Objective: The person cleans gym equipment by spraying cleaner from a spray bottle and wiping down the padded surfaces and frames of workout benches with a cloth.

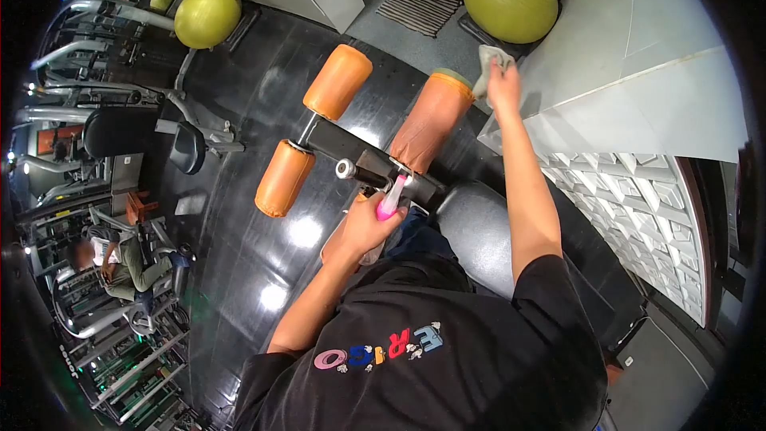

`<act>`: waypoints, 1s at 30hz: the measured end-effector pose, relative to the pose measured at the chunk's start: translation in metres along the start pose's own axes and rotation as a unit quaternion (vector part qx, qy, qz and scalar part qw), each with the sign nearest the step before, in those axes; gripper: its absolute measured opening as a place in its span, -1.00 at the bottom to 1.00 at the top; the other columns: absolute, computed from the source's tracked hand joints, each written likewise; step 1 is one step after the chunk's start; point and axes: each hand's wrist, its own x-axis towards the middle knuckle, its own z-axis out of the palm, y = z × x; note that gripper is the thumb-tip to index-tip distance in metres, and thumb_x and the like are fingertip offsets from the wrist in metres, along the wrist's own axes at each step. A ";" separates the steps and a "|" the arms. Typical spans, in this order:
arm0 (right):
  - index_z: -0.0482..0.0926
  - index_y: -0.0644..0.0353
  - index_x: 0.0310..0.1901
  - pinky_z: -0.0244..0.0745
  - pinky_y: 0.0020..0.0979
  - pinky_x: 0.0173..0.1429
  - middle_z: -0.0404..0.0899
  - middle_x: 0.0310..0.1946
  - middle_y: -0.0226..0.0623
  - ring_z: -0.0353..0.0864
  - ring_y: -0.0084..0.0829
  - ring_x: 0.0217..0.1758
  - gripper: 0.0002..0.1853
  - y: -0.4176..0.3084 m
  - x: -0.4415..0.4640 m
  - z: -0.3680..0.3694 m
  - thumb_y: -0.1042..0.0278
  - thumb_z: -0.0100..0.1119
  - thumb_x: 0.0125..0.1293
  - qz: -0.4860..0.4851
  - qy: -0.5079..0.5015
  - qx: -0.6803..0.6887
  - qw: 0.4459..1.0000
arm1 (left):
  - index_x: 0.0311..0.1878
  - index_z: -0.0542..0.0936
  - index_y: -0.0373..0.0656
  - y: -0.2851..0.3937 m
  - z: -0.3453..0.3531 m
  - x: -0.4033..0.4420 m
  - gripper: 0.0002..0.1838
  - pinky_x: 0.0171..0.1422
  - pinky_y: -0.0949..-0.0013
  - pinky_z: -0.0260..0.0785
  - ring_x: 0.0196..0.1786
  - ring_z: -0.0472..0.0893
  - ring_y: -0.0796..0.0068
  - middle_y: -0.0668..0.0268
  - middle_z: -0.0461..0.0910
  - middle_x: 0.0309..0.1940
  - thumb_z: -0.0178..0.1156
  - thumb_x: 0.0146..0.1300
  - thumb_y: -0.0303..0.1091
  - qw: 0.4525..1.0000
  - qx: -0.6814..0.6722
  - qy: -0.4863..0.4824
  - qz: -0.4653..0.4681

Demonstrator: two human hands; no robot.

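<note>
My left hand is wrapped round a spray bottle with pink liquid in its lower part and a white top. In my right hand a pale grey cloth is bunched between the fingers, beside the far end of a worn orange-brown foam roller. I cannot tell whether the cloth touches it. Two more orange rollers, an upper one and a lower one, sit on the machine's black metal frame. A black padded seat lies close to my body.
Yellow-green exercise balls stand by the wall, near a striped mat. Another ball is at upper left. Gym machines line the left side, where a person sits. A white textured wall panel is on the right.
</note>
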 end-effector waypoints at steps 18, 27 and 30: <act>0.55 0.00 0.07 0.52 -0.02 0.07 0.62 -0.05 -0.12 0.61 0.01 0.03 -0.65 0.039 -0.160 -0.037 0.33 0.12 0.22 -0.108 -0.466 -0.323 0.816 | 0.00 0.62 -0.20 -0.059 -0.004 -0.038 -0.52 0.04 0.21 0.50 -0.09 0.72 0.17 0.12 0.73 -0.21 0.32 0.17 -0.02 0.987 -0.121 -0.008 -0.104; 0.53 0.09 0.11 0.49 -0.06 0.10 0.60 -0.04 0.00 0.58 0.06 0.05 -0.64 0.016 -0.038 0.011 0.29 0.12 0.27 -0.111 -0.120 -0.197 0.967 | -0.06 0.61 -0.21 -0.040 -0.008 -0.034 -0.53 -0.04 0.18 0.49 -0.17 0.71 0.11 0.06 0.71 -0.26 0.31 0.18 0.01 0.996 -0.088 -0.021 -0.028; 0.54 -0.02 0.10 0.42 -0.03 0.19 0.53 0.04 -0.16 0.49 -0.03 0.16 -0.64 -0.004 -0.077 0.042 0.29 0.16 0.25 -0.202 -0.203 -0.380 0.879 | -0.07 0.61 -0.23 -0.031 -0.006 -0.032 -0.54 -0.06 0.18 0.48 -0.20 0.71 0.12 0.05 0.71 -0.27 0.31 0.18 0.00 0.997 -0.077 -0.023 -0.013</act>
